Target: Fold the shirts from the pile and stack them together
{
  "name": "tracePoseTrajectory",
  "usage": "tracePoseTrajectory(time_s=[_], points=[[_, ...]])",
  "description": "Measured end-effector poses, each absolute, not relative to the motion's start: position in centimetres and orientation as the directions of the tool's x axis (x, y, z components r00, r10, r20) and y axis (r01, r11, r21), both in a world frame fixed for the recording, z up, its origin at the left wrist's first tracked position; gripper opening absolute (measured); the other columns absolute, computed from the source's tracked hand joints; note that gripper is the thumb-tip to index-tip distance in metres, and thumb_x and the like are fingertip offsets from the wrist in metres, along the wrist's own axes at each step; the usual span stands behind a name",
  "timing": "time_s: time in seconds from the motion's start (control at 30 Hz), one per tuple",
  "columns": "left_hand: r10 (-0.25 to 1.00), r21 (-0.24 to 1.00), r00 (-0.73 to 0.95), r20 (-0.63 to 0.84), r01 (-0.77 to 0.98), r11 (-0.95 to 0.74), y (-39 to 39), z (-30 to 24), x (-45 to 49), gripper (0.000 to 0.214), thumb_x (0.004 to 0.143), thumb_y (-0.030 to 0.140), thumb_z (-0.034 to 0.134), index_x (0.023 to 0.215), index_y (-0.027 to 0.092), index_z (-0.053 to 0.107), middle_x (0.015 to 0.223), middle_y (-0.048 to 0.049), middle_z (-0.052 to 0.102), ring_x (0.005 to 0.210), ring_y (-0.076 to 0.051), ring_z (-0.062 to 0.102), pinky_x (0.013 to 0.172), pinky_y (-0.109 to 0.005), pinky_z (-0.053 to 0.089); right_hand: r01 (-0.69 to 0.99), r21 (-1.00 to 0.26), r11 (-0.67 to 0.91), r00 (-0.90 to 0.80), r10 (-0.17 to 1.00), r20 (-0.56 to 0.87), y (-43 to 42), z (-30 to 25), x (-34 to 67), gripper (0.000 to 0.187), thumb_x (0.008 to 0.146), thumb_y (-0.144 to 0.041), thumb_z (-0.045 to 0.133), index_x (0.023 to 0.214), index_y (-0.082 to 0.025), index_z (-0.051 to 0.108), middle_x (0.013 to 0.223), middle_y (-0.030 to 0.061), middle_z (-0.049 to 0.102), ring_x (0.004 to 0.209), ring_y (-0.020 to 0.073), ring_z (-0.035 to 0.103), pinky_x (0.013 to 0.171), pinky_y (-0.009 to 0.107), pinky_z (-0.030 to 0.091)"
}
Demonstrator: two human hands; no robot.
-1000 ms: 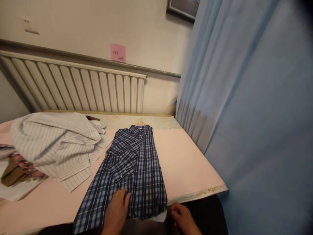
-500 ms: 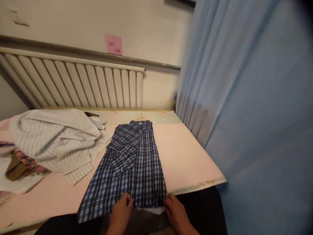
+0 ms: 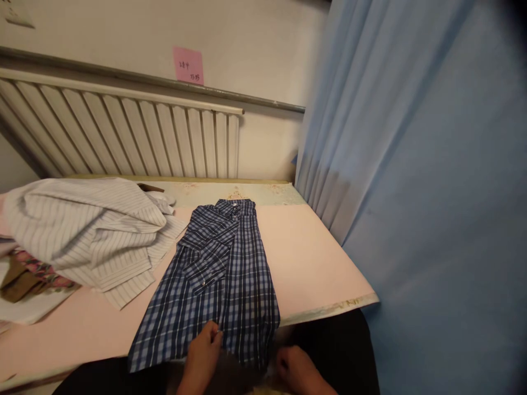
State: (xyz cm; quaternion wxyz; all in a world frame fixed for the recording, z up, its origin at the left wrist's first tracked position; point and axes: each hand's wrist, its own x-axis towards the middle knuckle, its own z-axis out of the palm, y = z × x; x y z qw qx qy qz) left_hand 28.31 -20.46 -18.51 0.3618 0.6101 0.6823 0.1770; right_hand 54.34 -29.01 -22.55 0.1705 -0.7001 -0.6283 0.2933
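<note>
A dark blue plaid shirt point(image 3: 222, 269) lies lengthwise on the pink table point(image 3: 313, 263), collar at the far end, sides and a sleeve folded in. Its hem hangs over the near edge. My left hand point(image 3: 201, 359) pinches the hem near its middle, fingers closed on the cloth. My right hand point(image 3: 296, 370) sits below the table edge at the hem's right corner, fingers curled; the hem just left of it is blurred, and what it grips is unclear.
A heap of white striped shirts point(image 3: 86, 230) lies at the left on other clothes point(image 3: 24, 277). A white radiator point(image 3: 123, 137) runs along the wall behind, with a pink note point(image 3: 188, 65) above. A blue curtain point(image 3: 411, 164) hangs close on the right.
The view has tilted slightly down and the shirt's hem has shifted. My right hand has dropped lower below the table edge; my left hand stays on the hem.
</note>
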Motion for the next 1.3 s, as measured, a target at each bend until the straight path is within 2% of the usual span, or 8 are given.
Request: tracePoseTrajectory(time_s=[0.1,0.23,0.47,0.63,0.77,0.93,1.13,1.3], points=[[0.953,0.713,0.007,-0.304,0.665,0.222,-20.5,-18.4,28.4,0.018,0.087,0.022,0.040,0.068,0.024,0.039,0.056,0.0080,0.047,0.057,-0.012,0.056,0.058,-0.021,0.035,0.689,-0.690,-0.223,0.170,0.975,-0.145,-27.9,-21.8,55.0,0.019,0.075,-0.021,0.050,0.076,-0.017,0.069,0.070,0.0036,0.067,0.067,0.0171,0.060,0.063,0.025,0.041],[0.958,0.718,0.007,-0.288,0.663,0.211,-20.6,-17.9,28.5,0.019,0.086,0.021,0.040,0.068,0.024,0.040,0.055,0.0080,0.048,0.057,-0.012,0.056,0.058,-0.021,0.036,0.444,-0.838,-0.318,0.177,0.948,-0.266,-26.4,-22.1,54.6,0.029,0.072,-0.032,0.058,0.091,-0.014,0.071,0.073,0.0043,0.067,0.069,0.0199,0.061,0.063,0.028,0.046],[0.944,0.779,0.019,-0.329,0.571,0.260,-20.8,-17.6,28.4,0.021,0.086,0.018,0.039,0.066,0.024,0.039,0.054,0.0084,0.046,0.056,-0.011,0.059,0.058,-0.021,0.039,0.325,-0.911,-0.254,0.064,0.967,-0.247,-25.9,-21.2,53.1,0.026,0.070,-0.038,0.058,0.061,-0.015,0.064,0.063,0.0015,0.059,0.069,0.0197,0.056,0.067,0.031,0.045],[0.904,0.856,0.049,-0.426,0.344,0.385,-21.3,-17.5,28.8,0.021,0.084,0.021,0.040,0.065,0.024,0.034,0.049,0.0094,0.044,0.048,-0.011,0.056,0.049,-0.021,0.039,0.271,-0.936,-0.223,-0.013,0.972,-0.236,-27.8,-18.6,54.8,0.027,0.075,-0.039,0.050,0.062,-0.017,0.056,0.063,-0.0015,0.048,0.063,0.0140,0.046,0.059,0.025,0.037],[0.841,0.819,0.054,-0.539,0.267,0.508,-21.6,-17.3,29.8,0.022,0.081,0.024,0.046,0.064,0.024,0.032,0.051,0.0094,0.046,0.047,-0.010,0.057,0.045,-0.019,0.038,0.359,-0.895,-0.264,0.054,0.964,-0.262,-29.0,-19.0,56.7,0.031,0.079,-0.043,0.043,0.059,-0.020,0.040,0.061,-0.0033,0.038,0.061,0.0126,0.041,0.056,0.024,0.032],[0.831,0.793,0.061,-0.553,0.345,0.502,-21.8,-17.8,30.9,0.020,0.082,0.018,0.042,0.064,0.024,0.033,0.054,0.0088,0.044,0.051,-0.010,0.060,0.049,-0.020,0.044,0.693,-0.659,-0.293,0.154,0.953,-0.261,-29.5,-20.9,58.0,0.026,0.082,-0.027,0.036,0.057,-0.022,0.035,0.059,-0.0009,0.044,0.061,0.0143,0.046,0.058,0.027,0.031],[0.876,0.797,0.084,-0.475,0.463,0.388,-21.7,-17.4,30.8,0.024,0.085,0.016,0.039,0.062,0.023,0.035,0.054,0.0082,0.045,0.053,-0.010,0.060,0.053,-0.019,0.043,0.827,-0.543,-0.143,0.235,0.966,0.104,-28.0,-17.4,57.5,0.026,0.090,-0.023,0.032,0.081,-0.021,0.056,0.080,0.0058,0.062,0.075,0.0188,0.059,0.071,0.030,0.043],[0.891,0.766,0.071,-0.448,0.544,0.342,-21.7,-16.6,30.7,0.030,0.088,0.013,0.035,0.059,0.023,0.034,0.053,0.0079,0.044,0.053,-0.009,0.058,0.054,-0.019,0.039,0.839,-0.527,0.132,0.084,0.927,0.364,-24.1,-14.8,54.5,0.029,0.090,-0.016,0.035,0.101,-0.019,0.061,0.101,0.0099,0.066,0.096,0.0206,0.062,0.085,0.033,0.050]])
